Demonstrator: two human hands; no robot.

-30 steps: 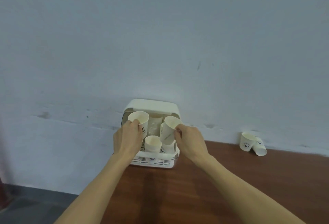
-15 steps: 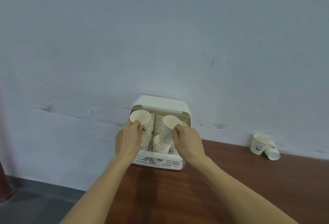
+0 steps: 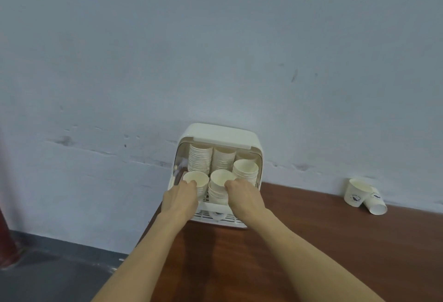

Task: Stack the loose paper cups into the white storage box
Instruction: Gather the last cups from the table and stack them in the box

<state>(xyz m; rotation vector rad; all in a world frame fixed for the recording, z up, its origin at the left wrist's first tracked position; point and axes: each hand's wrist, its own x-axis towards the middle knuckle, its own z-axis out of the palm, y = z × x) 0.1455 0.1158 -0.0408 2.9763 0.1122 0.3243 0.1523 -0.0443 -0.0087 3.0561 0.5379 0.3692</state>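
While the left hand (image 3: 181,195) pinches the cup (image 3: 195,180) at the front-left stack and the right hand's (image 3: 242,193) grip curls on the middle stack's top cup (image 3: 221,178) inside the white storage box (image 3: 221,135), each cup wants pressing straight down, rims level, so neither stack leans.

Both hands reach into the white storage box (image 3: 220,135). The left hand (image 3: 180,197) holds a paper cup (image 3: 195,180) by its rim. The right hand (image 3: 242,193) holds the top cup of a short stack (image 3: 219,186). Tall cup stacks (image 3: 212,160) stand behind the hands. Far right of the hands, two loose cups (image 3: 364,196) sit on the brown counter (image 3: 311,241).
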